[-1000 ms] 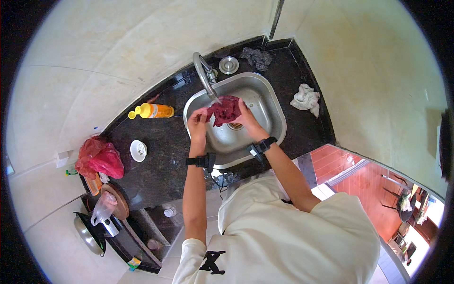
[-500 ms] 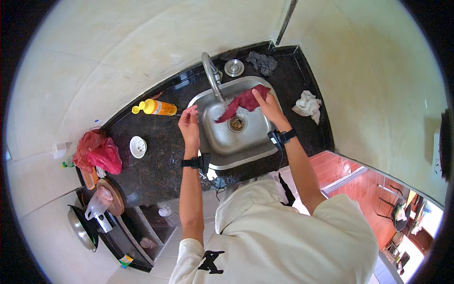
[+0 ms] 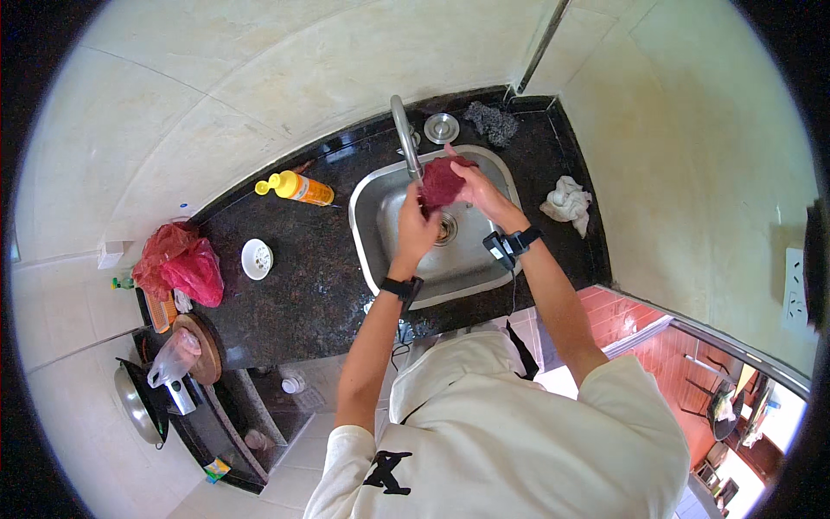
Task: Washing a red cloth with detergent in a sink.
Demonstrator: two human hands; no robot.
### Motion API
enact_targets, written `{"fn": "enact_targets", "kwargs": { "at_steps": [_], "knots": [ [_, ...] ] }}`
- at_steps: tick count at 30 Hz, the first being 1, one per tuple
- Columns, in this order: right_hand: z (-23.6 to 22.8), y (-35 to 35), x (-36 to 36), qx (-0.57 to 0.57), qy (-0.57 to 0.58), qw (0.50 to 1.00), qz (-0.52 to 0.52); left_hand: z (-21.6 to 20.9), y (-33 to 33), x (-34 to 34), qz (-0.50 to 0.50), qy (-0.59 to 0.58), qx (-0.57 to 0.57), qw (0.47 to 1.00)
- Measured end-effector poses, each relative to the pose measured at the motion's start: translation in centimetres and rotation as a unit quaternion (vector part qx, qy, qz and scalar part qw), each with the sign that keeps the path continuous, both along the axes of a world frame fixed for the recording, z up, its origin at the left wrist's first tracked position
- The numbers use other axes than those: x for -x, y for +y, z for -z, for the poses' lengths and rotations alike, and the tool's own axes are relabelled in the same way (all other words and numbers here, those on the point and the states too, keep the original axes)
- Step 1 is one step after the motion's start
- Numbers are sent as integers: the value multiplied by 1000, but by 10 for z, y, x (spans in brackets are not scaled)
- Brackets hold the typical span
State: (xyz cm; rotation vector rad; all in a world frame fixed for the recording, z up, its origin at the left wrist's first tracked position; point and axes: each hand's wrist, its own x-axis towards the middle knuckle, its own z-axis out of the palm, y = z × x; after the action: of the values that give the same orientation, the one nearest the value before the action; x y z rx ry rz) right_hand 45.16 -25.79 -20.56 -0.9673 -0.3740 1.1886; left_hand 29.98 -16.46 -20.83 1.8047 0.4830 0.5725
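While right hand pinches the maroon cloth at the faucet, upper centre of frame, left hand is blurred, grip unclear; likely rinsing step, next move calls for a firm two-handed hold.

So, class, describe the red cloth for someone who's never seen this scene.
Find the steel sink in the dark counter. Over its basin, near the curved tap, the right hand holds the red cloth. Its deep red colour sets it apart from the white cloth lying right of the sink.
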Motion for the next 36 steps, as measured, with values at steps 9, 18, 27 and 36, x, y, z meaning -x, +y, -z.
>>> {"fn": "enact_targets", "kwargs": {
  "at_steps": [9, 18, 27, 36],
  "knots": [
    [17, 13, -13, 29, -95, 989, 110, -15, 56, 15, -36, 50, -166, 984],
    [-17, -9, -31, 180, -475, 855, 104, -22, 103, 15, -62, 53, -189, 979],
    [-23, -34, -48, 149, -484, 844, 174, -9, 119, 3, 45, 124, 147, 980],
    [-28, -54, -56, 227, -546, 803, 78, -3, 81, -19, 143, -7, 325, 935]
  ]
}}
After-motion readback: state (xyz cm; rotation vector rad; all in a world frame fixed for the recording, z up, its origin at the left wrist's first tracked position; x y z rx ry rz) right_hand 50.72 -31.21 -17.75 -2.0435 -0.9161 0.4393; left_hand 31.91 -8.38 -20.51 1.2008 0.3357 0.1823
